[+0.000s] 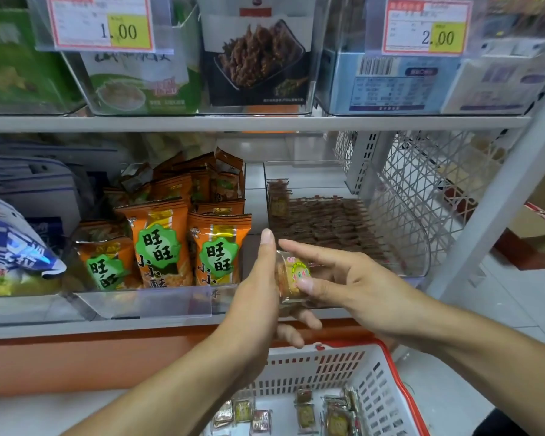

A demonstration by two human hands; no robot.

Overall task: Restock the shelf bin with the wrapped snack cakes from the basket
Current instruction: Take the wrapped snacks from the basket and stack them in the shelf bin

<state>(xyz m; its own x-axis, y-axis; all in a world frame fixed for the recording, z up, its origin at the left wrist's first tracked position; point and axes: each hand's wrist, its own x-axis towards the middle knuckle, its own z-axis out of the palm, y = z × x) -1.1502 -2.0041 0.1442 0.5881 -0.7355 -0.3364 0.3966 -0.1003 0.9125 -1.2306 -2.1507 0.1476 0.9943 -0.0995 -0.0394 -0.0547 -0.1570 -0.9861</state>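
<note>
A wrapped snack cake (291,275) in clear film with a yellow-green label is held between both hands, just in front of the clear shelf bin (423,247). My left hand (255,287) grips it from the left, thumb pointing up and fingers curled under it. My right hand (356,284) pinches it from the right with the thumb on the label and the index finger stretched out above. The bin holds rows of brown-wrapped cakes (328,225) lying flat. Below, the white basket (378,382) with a red rim contains several more wrapped cakes (306,415).
Orange snack packs (161,243) fill the neighbouring bin on the left. The shelf above carries boxed goods behind price tags (101,23). A white mesh shelf end (422,190) and upright post (497,196) stand to the right. The basket sits on the floor below the shelf edge.
</note>
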